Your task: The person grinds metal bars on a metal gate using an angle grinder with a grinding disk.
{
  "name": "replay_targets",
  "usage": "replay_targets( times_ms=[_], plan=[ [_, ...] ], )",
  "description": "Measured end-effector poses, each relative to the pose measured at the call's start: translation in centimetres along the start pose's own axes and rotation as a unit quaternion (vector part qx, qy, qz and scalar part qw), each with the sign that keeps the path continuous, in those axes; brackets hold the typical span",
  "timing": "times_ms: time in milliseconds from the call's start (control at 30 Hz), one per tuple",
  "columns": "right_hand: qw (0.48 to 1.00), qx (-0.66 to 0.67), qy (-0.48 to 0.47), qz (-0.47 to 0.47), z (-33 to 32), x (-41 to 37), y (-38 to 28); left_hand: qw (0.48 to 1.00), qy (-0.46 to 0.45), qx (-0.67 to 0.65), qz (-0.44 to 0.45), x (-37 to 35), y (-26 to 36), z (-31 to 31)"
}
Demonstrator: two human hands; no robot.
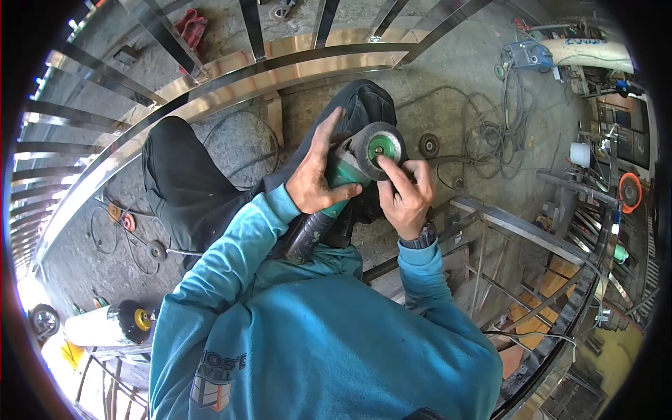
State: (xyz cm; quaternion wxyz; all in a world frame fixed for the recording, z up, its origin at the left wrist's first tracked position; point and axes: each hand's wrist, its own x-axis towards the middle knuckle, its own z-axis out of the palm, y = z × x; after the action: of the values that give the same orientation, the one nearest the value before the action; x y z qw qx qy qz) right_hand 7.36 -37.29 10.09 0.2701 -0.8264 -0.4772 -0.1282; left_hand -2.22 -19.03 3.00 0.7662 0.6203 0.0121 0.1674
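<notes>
A green angle grinder (344,179) with a dark handle end lies across my lap, its head pointing away from me. On the head sits a dark-rimmed abrasive wheel (394,143) with a green centre and a small metal nut (379,150). My left hand (315,175) holds the grinder's body from the left, thumb across it and the other fingers stretched upward beside the head. My right hand (406,196) is at the wheel's near right side, its index fingertip at the nut and its thumb near the rim; the other fingers are curled.
Curved metal railing (231,84) arcs in front and to the left. A loose wheel (429,145) and tangled cables (490,143) lie on the floor. A metal frame (525,234) stands to the right, a blue machine (526,54) beyond. A white cylinder (94,327) is at lower left.
</notes>
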Motion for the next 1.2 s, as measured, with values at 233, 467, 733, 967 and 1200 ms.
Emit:
replay_targets(
  times_ms=[233,467,733,967,1200],
  plan=[
    [0.998,0.028,-0.031,0.039,-0.2,0.2,-0.6,0.974,-0.049,0.196,0.101,1.3,3.0,-0.4],
    [0.975,0.147,-0.044,0.161,-1.7,1.5,-0.2,0.961,0.058,0.263,0.059,2.0,2.9,1.8],
    [0.929,0.287,-0.056,0.226,-3.6,3.8,0.6,0.965,0.068,0.25,0.047,2.0,3.0,1.8],
    [0.963,0.218,0.029,0.155,-0.6,5.1,-0.7,0.963,0.073,0.253,0.048,2.1,2.8,2.0],
    [0.994,0.107,0.028,-0.026,1.0,6.2,-2.0,0.967,0.092,0.225,0.074,2.4,1.9,1.9]
  ],
)
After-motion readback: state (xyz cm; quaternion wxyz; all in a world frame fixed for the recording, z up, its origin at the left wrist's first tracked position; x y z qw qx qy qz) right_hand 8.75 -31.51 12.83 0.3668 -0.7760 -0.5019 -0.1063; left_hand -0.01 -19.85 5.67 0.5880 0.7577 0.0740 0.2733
